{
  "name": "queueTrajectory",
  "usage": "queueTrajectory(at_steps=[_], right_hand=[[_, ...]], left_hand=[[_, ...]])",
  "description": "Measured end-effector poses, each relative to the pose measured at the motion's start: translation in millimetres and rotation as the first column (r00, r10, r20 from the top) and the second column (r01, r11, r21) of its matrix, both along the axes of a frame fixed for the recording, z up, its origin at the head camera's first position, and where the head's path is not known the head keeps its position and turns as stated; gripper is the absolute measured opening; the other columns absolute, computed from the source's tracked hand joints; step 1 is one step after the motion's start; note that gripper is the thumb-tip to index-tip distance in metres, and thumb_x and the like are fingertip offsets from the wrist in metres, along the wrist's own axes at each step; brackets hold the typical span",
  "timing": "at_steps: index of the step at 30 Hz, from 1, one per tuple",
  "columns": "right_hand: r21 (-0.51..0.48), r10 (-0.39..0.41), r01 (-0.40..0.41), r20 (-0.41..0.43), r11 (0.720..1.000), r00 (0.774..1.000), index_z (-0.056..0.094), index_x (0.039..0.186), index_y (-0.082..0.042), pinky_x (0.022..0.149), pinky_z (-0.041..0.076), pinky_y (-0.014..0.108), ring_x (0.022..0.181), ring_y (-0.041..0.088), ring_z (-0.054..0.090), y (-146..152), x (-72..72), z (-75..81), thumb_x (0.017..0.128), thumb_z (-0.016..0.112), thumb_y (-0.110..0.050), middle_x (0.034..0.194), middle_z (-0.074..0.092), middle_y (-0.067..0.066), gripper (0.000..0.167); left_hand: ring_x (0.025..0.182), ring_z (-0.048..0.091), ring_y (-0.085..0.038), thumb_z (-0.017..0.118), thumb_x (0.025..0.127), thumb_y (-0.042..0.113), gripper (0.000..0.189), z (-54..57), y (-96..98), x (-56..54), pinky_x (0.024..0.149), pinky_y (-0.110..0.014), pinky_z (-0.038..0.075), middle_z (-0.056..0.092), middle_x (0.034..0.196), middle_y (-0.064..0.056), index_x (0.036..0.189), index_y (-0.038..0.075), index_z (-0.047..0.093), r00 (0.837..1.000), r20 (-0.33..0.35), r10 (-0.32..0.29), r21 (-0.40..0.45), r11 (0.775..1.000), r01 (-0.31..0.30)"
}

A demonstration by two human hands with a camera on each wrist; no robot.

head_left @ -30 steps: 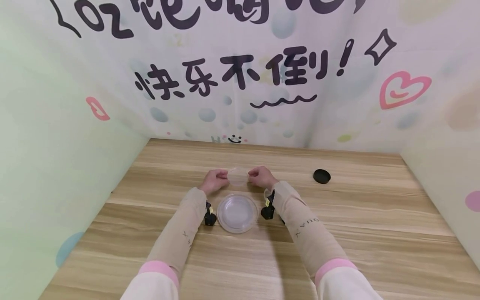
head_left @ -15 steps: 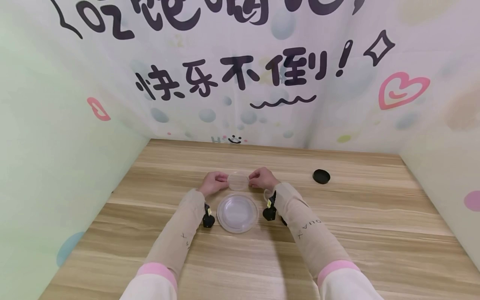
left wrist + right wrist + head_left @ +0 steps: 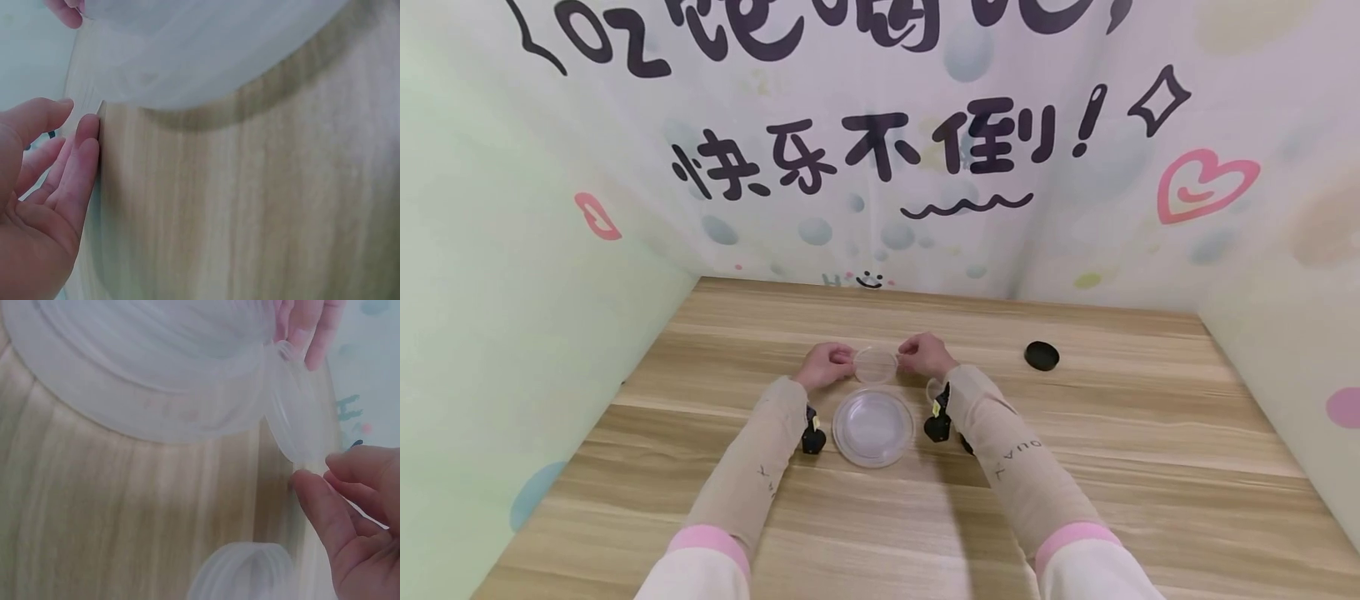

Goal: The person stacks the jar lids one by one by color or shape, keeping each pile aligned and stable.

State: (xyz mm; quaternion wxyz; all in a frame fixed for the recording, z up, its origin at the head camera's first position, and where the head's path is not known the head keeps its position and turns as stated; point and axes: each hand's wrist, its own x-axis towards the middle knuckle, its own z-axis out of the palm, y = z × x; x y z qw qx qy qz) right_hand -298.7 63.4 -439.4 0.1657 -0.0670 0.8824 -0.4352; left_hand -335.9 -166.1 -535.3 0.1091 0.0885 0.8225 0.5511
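Note:
In the head view a small clear round lid or shallow dish [image 3: 876,365] lies between my two hands, just behind a larger clear round container [image 3: 873,428]. My left hand [image 3: 824,365] is at its left side; the left wrist view shows thumb and fingers [image 3: 89,156] apart with nothing between them. At the opposite side is my right hand [image 3: 927,356]. Its fingertips [image 3: 306,480] are close to the small piece's edge in the right wrist view, thumb and forefinger slightly parted; whether they touch it I cannot tell.
A black round lid [image 3: 1042,356] lies to the right on the wooden table [image 3: 1120,450]. A small clear ring-shaped piece [image 3: 244,575] is by my right wrist. A printed cloth [image 3: 880,225] hangs behind the table.
The small clear piece has come slightly nearer the large container, its outline showing more clearly. Both hands have barely moved. The black lid and large container stay in place.

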Motion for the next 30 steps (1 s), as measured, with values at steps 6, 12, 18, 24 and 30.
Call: queueTrajectory(at_steps=[6,12,18,24,30], right_hand=[[-0.082,0.095,-0.104,-0.109,0.991,0.990,0.063,0.100,0.002,0.062,0.050,0.026,0.072,0.016,0.062,7.6,-51.8,-78.2,0.080,0.061,-0.015,0.085,0.062,0.009,0.025],[-0.074,0.063,-0.067,-0.052,0.995,0.997,0.061,0.104,0.002,0.066,0.051,0.029,0.077,0.020,0.061,2.9,-59.9,-90.3,0.082,0.059,-0.012,0.092,0.060,0.013,0.026],[-0.124,0.013,-0.014,-0.011,0.992,1.000,0.059,0.105,0.002,0.066,0.051,0.028,0.077,0.020,0.060,-3.2,-23.2,-36.3,0.084,0.057,-0.010,0.093,0.058,0.013,0.024],[-0.097,-0.052,0.049,-0.035,0.994,0.998,0.057,0.108,0.007,0.064,0.050,0.028,0.075,0.024,0.061,-7.6,-1.4,-5.6,0.084,0.051,-0.002,0.096,0.058,0.018,0.026],[-0.142,-0.082,0.071,-0.076,0.987,0.994,0.058,0.106,0.006,0.062,0.050,0.028,0.067,0.017,0.057,-6.9,0.7,-0.4,0.085,0.050,-0.002,0.090,0.060,0.016,0.024]], left_hand=[[0.077,0.061,-0.020,0.070,0.074,0.013,0.037,10.8,7.0,9.1,0.065,-0.028,0.051,0.063,0.090,-0.013,0.107,-0.001,0.059,0.999,0.035,0.011,-0.014,1.000,-0.010],[0.069,0.060,-0.015,0.069,0.075,0.015,0.030,-22.7,3.0,-5.4,0.058,-0.023,0.050,0.064,0.082,-0.008,0.101,0.001,0.064,0.996,-0.088,0.017,0.005,1.000,-0.016],[0.069,0.060,-0.014,0.068,0.073,0.010,0.030,-16.8,10.5,-0.6,0.060,-0.024,0.051,0.064,0.083,-0.007,0.102,0.003,0.064,0.987,-0.108,0.120,-0.056,0.990,-0.127],[0.077,0.061,-0.024,0.063,0.076,-0.001,0.033,69.2,31.4,50.2,0.065,-0.028,0.051,0.061,0.096,-0.020,0.108,-0.008,0.057,0.979,-0.003,0.203,-0.069,0.977,-0.203],[0.072,0.062,-0.021,0.063,0.077,0.000,0.026,77.0,33.7,52.6,0.061,-0.025,0.051,0.063,0.090,-0.018,0.102,-0.006,0.061,0.974,-0.008,0.224,0.004,0.975,-0.224]])
